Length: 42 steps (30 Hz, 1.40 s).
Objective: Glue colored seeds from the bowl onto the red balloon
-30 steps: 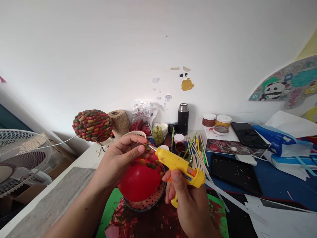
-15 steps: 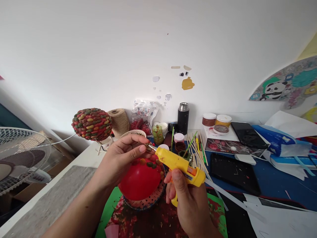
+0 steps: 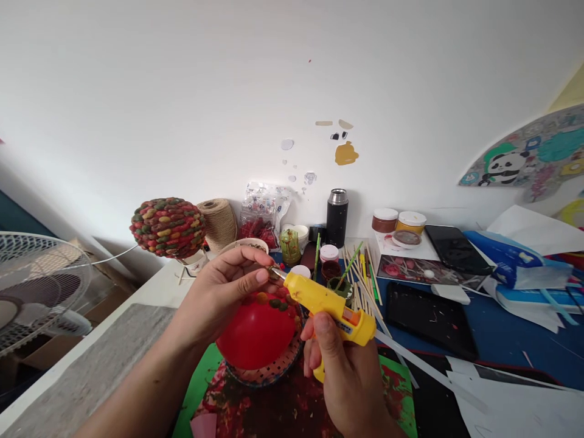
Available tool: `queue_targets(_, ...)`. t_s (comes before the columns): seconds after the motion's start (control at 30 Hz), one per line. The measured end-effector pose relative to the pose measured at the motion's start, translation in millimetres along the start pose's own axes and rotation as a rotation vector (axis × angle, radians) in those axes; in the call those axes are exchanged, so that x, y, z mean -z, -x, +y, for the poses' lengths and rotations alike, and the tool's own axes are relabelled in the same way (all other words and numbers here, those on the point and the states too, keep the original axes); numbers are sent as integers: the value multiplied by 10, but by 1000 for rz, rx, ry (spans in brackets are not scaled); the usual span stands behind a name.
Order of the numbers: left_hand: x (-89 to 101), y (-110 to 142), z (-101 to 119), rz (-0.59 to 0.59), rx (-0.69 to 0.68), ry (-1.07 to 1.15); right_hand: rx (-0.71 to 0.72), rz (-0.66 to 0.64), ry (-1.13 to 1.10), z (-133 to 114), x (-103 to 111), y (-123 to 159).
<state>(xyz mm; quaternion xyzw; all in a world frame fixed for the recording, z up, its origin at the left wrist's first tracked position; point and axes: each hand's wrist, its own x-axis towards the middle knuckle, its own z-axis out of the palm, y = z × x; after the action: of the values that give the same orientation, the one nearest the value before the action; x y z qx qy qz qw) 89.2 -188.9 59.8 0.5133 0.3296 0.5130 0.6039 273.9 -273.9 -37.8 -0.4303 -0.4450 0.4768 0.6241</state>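
head view — right hand (image 3: 349,380) grips glue gun (image 3: 317,303), left hand (image 3: 228,289) maybe a nugget (image 3: 274,273); cluttered desk (image 3: 168,283), white wall (image 3: 191,103).

We've got a yellow glue gun (image 3: 314,298) — nozzle (image 3: 280,274) at a small brownish piece (image 3: 272,271) — near our shiny red balloon (image 3: 255,337).

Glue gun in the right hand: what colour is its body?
The glue gun has a yellow body, shown best in the head view.

A white wall (image 3: 182,91) fills the upper frame, softly lit, with stickers (image 3: 347,154) near the centre; a curved panda picture (image 3: 508,164) spreads at upper right; a fan (image 3: 9,308) stands at lower left, beside the white table (image 3: 165,287).
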Motion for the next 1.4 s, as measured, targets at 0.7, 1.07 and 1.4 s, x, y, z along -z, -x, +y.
queue_targets(0.7, 25, -18, -21, -43, -35, 2, -43, 97, 7, -101, -56, 12)
queue_targets(1.07, 31, -22, -30, -21, -39, -12, -32, 76, 37, -103, -49, 9)
queue_targets(1.4, 24, -28, -32, -19, -40, -16, -31, 119, 78, -182, -105, 39)
